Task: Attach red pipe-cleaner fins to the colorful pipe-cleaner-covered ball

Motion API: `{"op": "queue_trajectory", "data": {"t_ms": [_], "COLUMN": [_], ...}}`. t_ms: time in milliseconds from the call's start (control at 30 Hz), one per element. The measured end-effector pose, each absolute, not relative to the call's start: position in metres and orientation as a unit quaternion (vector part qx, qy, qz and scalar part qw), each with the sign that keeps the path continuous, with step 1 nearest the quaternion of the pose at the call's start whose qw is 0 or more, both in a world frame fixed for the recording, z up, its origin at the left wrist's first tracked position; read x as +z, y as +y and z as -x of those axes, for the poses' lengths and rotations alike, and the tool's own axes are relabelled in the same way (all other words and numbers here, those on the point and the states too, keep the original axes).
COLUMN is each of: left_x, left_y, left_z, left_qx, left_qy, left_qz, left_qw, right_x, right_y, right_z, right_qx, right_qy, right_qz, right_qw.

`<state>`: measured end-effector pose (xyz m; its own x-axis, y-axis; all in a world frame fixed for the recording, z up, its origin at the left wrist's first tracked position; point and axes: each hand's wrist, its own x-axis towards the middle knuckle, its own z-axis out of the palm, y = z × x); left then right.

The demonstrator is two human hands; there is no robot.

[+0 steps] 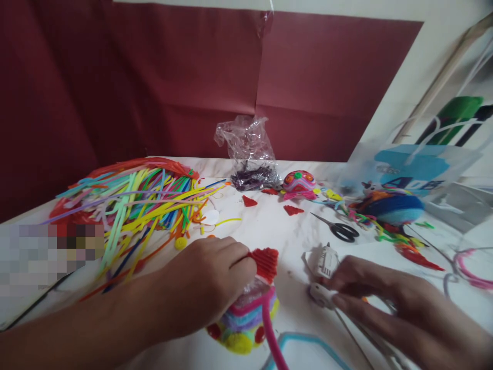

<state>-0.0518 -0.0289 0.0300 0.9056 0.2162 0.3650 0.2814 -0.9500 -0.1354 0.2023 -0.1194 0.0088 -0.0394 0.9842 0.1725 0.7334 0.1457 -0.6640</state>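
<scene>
My left hand (210, 280) grips a small craft model (246, 321) made of coloured pipe cleaners, pink, blue and yellow, and presses a red heart-shaped piece (265, 262) onto its top. A pink pipe cleaner (271, 334) trails from it toward me. My right hand (385, 295) lies on the white table (269, 226) with its fingers on a white glue gun (325, 264), whose cable runs toward me.
A big heap of coloured pipe cleaners (142, 200) covers the left of the table. Behind are a clear plastic bag (250, 154), a pink model (299, 184), red hearts (292, 209), scissors (339, 228), a blue woolly model (393, 208) and a white-blue carrier bag (408, 167).
</scene>
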Motion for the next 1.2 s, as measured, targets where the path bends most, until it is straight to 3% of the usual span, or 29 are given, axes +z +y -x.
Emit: {"op": "queue_trajectory", "data": {"t_ms": [67,233,667,1033,1200], "left_x": [0.031,0.030,0.018,0.009,0.009], "left_y": [-0.030,-0.029,-0.033,-0.042,-0.046], "left_z": [0.051,0.050,0.051,0.054,0.051], "left_qx": [-0.176,-0.194,-0.256,-0.376,-0.396], "left_qy": [-0.125,-0.115,-0.202,-0.214,-0.235], "left_qz": [0.971,0.967,0.942,0.888,0.878], "left_qw": [0.099,0.119,0.076,0.152,0.132], "right_x": [0.022,0.027,0.026,0.020,0.019], "right_y": [-0.104,-0.076,-0.077,-0.077,-0.077], "right_z": [-0.171,-0.143,-0.134,-0.133,-0.132], "right_qx": [0.259,0.318,0.327,0.310,0.293], "right_qy": [-0.701,-0.703,-0.712,-0.706,-0.694], "right_qz": [0.612,0.582,0.560,0.569,0.592], "right_qw": [0.259,0.256,0.270,0.286,0.286]}}
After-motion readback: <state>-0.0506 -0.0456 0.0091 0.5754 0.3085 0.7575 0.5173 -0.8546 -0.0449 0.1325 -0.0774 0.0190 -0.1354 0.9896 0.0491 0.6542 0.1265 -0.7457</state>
